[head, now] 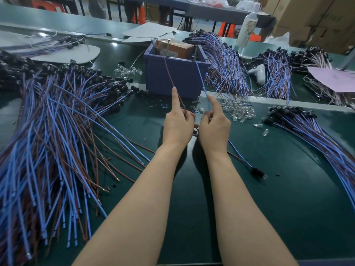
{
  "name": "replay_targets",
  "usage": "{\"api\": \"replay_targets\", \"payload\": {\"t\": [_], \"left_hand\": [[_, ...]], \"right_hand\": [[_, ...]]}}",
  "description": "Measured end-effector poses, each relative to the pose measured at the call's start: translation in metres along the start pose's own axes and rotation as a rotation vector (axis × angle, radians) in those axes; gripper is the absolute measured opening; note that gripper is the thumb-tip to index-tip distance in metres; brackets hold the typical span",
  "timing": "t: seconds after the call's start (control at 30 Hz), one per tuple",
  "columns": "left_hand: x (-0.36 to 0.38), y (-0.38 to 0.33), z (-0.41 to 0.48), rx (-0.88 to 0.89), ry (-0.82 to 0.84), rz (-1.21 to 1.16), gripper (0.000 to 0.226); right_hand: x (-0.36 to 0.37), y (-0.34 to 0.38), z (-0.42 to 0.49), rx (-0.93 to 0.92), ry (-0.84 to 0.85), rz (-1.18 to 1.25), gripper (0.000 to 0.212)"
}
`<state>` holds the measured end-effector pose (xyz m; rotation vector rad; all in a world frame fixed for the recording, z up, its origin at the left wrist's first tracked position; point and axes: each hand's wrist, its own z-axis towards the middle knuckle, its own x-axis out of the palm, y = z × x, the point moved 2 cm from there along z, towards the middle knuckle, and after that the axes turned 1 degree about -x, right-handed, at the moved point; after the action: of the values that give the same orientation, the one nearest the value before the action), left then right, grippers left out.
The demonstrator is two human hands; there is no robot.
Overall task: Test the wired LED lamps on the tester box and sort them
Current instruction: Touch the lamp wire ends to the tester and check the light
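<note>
Wired LED lamp [200, 110], its bulb clear and rounded, hangs between the hands over the smooth green bench [249, 198] in the head view, left hand [177, 124] fingers pinching its thin brown lead [170, 73], right hand [214, 125] fingers pinching its blue lead [201, 81], both leads stretched toward 12 o'clock to metal pins [195, 52] on the boxy blue plastic tester box [176, 77].

Left hand [177, 122] grips brown wire [169, 72], index finger straight along it. Right hand [214, 124] grips blue wire [201, 79] the same way. Both wires run up to metal pins at the rim of the box [186, 81]. Clear lamp [200, 110] between hands. Big wire pile [57, 121] on the left, smaller pile [317, 129] on the right. Loose LEDs [238, 110] near box. One wired lamp [257, 171] lies on green table [192, 208].
</note>
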<state>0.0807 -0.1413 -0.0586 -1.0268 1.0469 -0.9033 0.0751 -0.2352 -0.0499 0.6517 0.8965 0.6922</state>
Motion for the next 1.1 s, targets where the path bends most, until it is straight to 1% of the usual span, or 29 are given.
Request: {"api": "replay_targets", "payload": {"t": [0.43, 0.7, 1.1], "left_hand": [[0.0011, 0.0018, 0.0061, -0.002, -0.013, -0.013, 0.077], [0.0006, 0.0022, 0.0086, -0.039, -0.006, -0.043, 0.078], [-0.0008, 0.0005, 0.0067, -0.031, 0.003, -0.077, 0.077]], "right_hand": [[-0.0002, -0.0003, -0.0008, -0.006, -0.012, 0.000, 0.044], [-0.0005, -0.0003, -0.0002, -0.010, -0.001, -0.011, 0.044], [-0.0003, 0.0005, -0.0007, -0.034, -0.006, 0.000, 0.045]]}}
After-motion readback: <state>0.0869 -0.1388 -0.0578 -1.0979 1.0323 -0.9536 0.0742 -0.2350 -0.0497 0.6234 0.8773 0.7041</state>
